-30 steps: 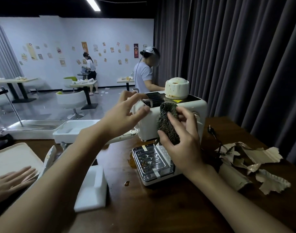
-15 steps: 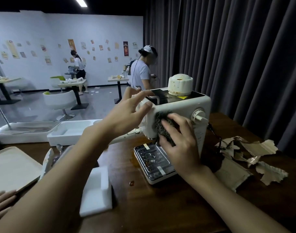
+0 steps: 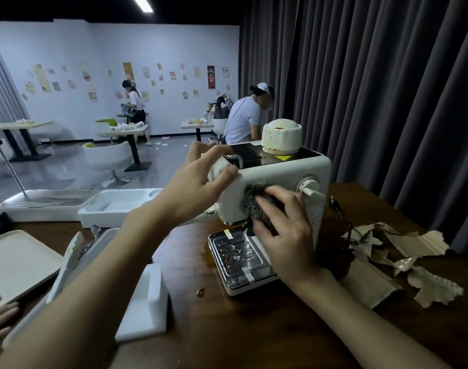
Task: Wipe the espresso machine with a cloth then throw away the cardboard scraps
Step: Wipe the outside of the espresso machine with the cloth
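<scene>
The espresso machine [image 3: 278, 171] stands on the dark wooden table [image 3: 227, 331], right of centre, with its steel drip tray [image 3: 238, 258] sticking out toward the near edge. The right hand [image 3: 286, 235] lies over a dark, nubbly cloth [image 3: 255, 201] and presses it flat on the machine's white front panel, just left of the knob [image 3: 308, 189]. Its fingers are fairly straight and slightly apart, with the thumb along the cloth's lower part. The left hand [image 3: 198, 182] rests on the machine's upper left corner with fingers spread wide and the thumb tip on the front edge (whether the far fingers actually touch the top I can't tell). A stained white cap [image 3: 280, 135] sits on top of the machine. The cardboard scraps [image 3: 413, 254] lie untouched in a torn heap on the table to the right, close beside the machine. On the near left are a white foam block [image 3: 147, 302] and a beige tray [image 3: 17, 259].
</scene>
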Action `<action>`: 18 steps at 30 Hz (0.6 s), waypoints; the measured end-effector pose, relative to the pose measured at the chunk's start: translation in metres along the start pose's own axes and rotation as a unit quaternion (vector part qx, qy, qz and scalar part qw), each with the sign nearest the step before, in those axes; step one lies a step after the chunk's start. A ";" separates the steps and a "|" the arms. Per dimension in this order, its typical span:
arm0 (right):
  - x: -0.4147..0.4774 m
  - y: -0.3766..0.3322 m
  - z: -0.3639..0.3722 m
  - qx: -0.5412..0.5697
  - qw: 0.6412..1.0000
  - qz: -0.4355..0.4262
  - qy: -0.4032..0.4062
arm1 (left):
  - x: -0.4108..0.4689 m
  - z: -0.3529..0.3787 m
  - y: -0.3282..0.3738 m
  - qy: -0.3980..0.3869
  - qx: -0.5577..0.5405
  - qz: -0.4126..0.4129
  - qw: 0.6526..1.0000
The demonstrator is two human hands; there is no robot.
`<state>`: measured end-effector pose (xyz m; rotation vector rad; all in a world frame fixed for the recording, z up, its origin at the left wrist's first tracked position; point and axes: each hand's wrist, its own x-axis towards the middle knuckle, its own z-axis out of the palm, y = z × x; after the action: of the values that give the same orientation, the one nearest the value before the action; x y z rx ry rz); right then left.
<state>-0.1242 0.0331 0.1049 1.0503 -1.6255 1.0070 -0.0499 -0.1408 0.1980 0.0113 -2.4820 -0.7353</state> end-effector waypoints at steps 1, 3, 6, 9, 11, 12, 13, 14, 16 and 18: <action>-0.006 0.001 0.000 0.004 1.000 0.001 -0.010 | 0.000 0.001 0.000 0.002 0.000 -0.001 1.000; -0.009 0.003 -0.003 0.015 1.000 0.009 -0.024 | 0.000 0.001 0.000 0.005 0.003 -0.005 1.000; 0.004 0.002 -0.008 0.035 0.998 0.053 -0.012 | 0.000 0.001 0.002 0.011 0.013 -0.007 1.000; 0.017 0.001 -0.011 0.043 0.995 0.085 0.022 | 0.000 0.002 0.003 0.016 0.016 -0.013 1.000; 0.014 0.003 -0.010 0.023 0.998 0.058 0.019 | 0.000 0.003 0.004 0.015 0.015 -0.014 1.000; 0.009 0.005 -0.010 0.006 0.999 0.037 0.010 | -0.001 0.003 0.005 0.015 0.015 -0.013 1.000; 0.003 0.008 -0.010 -0.013 1.000 0.017 -0.001 | -0.001 0.003 0.005 0.015 0.015 -0.013 1.000; -0.005 0.010 -0.010 -0.027 1.000 0.001 -0.016 | -0.001 0.003 0.005 0.016 0.015 -0.014 1.000; -0.017 0.010 -0.010 -0.034 0.998 -0.015 -0.047 | -0.001 0.005 0.006 0.018 0.013 -0.014 1.000; -0.016 0.011 -0.010 -0.023 0.998 -0.009 -0.054 | -0.002 0.006 0.006 0.021 0.007 -0.013 1.000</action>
<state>-0.1282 0.0488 0.0904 1.1031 -1.7163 0.9107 -0.0502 -0.1324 0.1963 0.0636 -2.4515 -0.7222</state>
